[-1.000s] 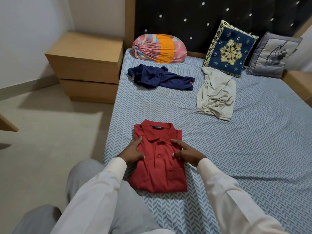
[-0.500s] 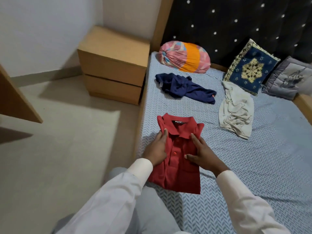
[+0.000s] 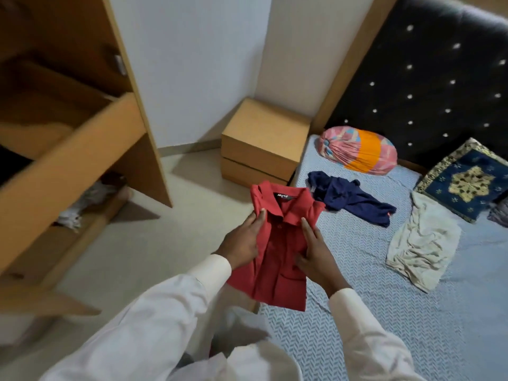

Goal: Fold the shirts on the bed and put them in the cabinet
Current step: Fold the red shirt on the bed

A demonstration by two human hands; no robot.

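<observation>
The folded red polo shirt [image 3: 277, 248] is lifted off the bed [image 3: 384, 312], held over its left edge. My left hand [image 3: 243, 243] grips the shirt's left side and my right hand [image 3: 316, 255] holds its right side, thumbs on top. A crumpled navy shirt [image 3: 349, 199] and a crumpled cream shirt [image 3: 420, 248] lie unfolded on the blue patterned sheet. The open wooden cabinet [image 3: 71, 160] stands at the left, with some pale clothing on a low shelf [image 3: 82, 204].
A wooden nightstand [image 3: 264, 141] stands between the cabinet and the bed. A pink and orange bolster [image 3: 360, 149] and a blue embroidered cushion [image 3: 467, 185] lean at the dark padded headboard [image 3: 428, 86]. Pale floor [image 3: 154, 248] lies between bed and cabinet.
Both hands have lifted the red shirt off the sheet and carried it left. The view has swung left, bringing the open cabinet into sight.
</observation>
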